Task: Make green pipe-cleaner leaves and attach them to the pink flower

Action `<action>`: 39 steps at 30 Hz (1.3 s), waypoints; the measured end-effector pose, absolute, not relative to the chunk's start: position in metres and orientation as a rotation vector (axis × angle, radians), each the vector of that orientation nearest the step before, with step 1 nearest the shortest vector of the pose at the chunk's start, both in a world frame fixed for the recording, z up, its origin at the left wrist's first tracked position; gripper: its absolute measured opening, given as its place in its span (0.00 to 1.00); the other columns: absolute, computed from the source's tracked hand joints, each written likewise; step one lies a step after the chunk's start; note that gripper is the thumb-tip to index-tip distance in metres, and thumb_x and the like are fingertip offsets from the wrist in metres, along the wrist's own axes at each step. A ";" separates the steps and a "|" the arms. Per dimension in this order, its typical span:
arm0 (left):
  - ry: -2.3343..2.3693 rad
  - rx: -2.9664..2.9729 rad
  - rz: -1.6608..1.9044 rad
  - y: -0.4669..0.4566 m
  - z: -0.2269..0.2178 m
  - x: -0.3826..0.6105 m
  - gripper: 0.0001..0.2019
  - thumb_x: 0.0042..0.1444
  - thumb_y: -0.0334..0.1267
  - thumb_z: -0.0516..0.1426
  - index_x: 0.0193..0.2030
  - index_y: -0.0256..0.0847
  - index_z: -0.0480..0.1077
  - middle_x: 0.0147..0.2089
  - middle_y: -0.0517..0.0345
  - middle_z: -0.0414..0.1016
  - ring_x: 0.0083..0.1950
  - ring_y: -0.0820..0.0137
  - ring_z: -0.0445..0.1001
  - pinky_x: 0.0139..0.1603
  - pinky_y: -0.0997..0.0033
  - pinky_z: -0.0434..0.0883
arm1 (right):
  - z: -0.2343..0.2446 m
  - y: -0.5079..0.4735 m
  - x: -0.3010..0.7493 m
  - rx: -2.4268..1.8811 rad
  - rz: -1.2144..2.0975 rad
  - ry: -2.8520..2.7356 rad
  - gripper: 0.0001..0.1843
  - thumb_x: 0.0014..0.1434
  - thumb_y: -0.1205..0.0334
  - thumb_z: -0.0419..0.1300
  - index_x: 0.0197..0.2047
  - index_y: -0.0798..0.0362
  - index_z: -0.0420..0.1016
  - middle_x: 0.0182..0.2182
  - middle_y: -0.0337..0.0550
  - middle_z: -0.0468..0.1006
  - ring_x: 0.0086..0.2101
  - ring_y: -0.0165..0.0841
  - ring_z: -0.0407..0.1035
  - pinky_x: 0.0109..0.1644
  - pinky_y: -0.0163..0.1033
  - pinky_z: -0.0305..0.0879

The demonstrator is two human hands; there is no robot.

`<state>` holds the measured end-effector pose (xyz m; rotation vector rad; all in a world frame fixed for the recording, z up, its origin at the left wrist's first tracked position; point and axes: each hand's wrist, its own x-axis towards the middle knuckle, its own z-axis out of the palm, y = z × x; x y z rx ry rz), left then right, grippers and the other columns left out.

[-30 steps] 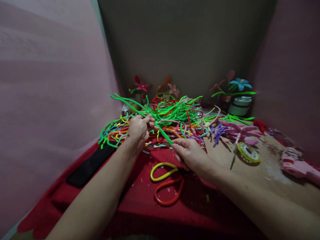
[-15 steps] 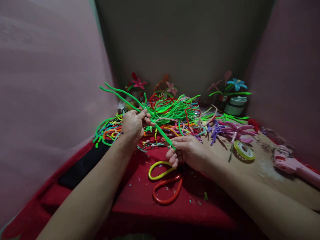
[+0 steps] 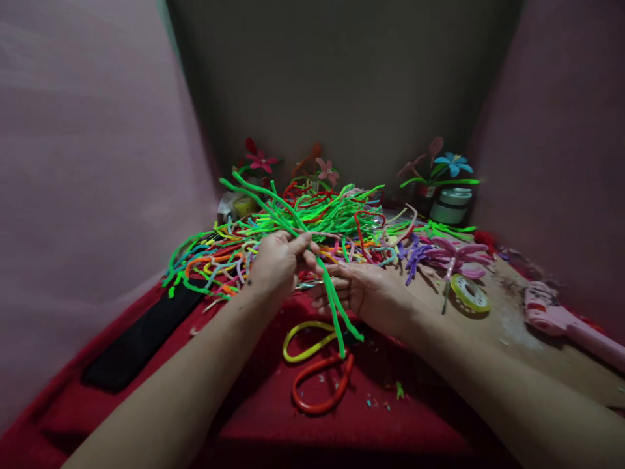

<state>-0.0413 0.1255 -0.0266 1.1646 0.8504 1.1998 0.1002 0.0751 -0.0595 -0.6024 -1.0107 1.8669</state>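
Red cloth [image 3: 146,404] spreads across the whole worktop, and a big tangle of coloured pipe cleaners [image 3: 234,251] is heaped at the back. Left hand [image 3: 278,264] is up over the pile, thumb and fingertips pinched tight on a bunch of green pipe cleaners [image 3: 334,306]. The bunch slants up over the heap and hangs down to the scissors [image 3: 305,324]. Right hand [image 3: 364,293] sits against the stems, fingers curled, though whether it is actually gripping is hard to tell. Off to the right, near the pile's edge, lies a tape roll [image 3: 469,293].
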 end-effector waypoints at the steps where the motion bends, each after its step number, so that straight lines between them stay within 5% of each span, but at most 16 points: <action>1: 0.808 1.180 1.114 0.121 -0.031 -0.037 0.08 0.50 0.34 0.57 0.23 0.33 0.65 0.13 0.60 0.65 0.12 0.75 0.64 0.13 0.78 0.64 | -0.059 0.076 0.101 -0.577 1.880 -1.013 0.12 0.56 0.56 0.52 0.35 0.56 0.71 0.24 0.40 0.72 0.27 0.29 0.70 0.39 0.40 0.67; 6: 0.735 1.182 0.971 0.115 -0.044 -0.024 0.08 0.49 0.37 0.57 0.26 0.35 0.63 0.15 0.60 0.68 0.09 0.75 0.61 0.08 0.78 0.58 | -0.065 0.080 0.103 -0.541 1.806 -1.047 0.07 0.55 0.60 0.56 0.32 0.56 0.69 0.27 0.39 0.70 0.28 0.30 0.70 0.28 0.36 0.69; 11: 0.811 1.101 1.015 0.117 -0.046 -0.024 0.12 0.44 0.36 0.61 0.22 0.36 0.61 0.13 0.65 0.62 0.14 0.77 0.64 0.15 0.79 0.62 | -0.070 0.081 0.104 -0.719 1.678 -1.099 0.09 0.52 0.61 0.59 0.35 0.58 0.70 0.29 0.42 0.74 0.19 0.24 0.67 0.13 0.25 0.53; 19: 0.794 1.139 1.014 0.111 -0.048 -0.021 0.13 0.41 0.36 0.63 0.20 0.36 0.62 0.16 0.62 0.67 0.16 0.75 0.67 0.17 0.76 0.65 | -0.065 0.079 0.105 -0.816 1.563 -0.987 0.06 0.47 0.64 0.62 0.29 0.58 0.70 0.22 0.41 0.75 0.18 0.25 0.66 0.19 0.29 0.63; 26: 0.645 1.073 0.992 0.119 -0.053 -0.022 0.09 0.40 0.33 0.63 0.22 0.34 0.65 0.18 0.57 0.70 0.17 0.75 0.68 0.16 0.79 0.60 | -0.067 0.081 0.104 -0.817 1.515 -0.934 0.06 0.45 0.64 0.61 0.28 0.57 0.68 0.16 0.35 0.71 0.13 0.20 0.58 0.14 0.25 0.44; 39: 0.963 1.477 1.074 0.112 -0.047 -0.024 0.13 0.46 0.39 0.59 0.17 0.35 0.67 0.13 0.64 0.62 0.13 0.80 0.56 0.14 0.79 0.53 | -0.066 0.081 0.101 -0.924 1.435 -0.902 0.06 0.43 0.63 0.57 0.23 0.54 0.63 0.10 0.28 0.61 0.10 0.19 0.45 0.13 0.28 0.35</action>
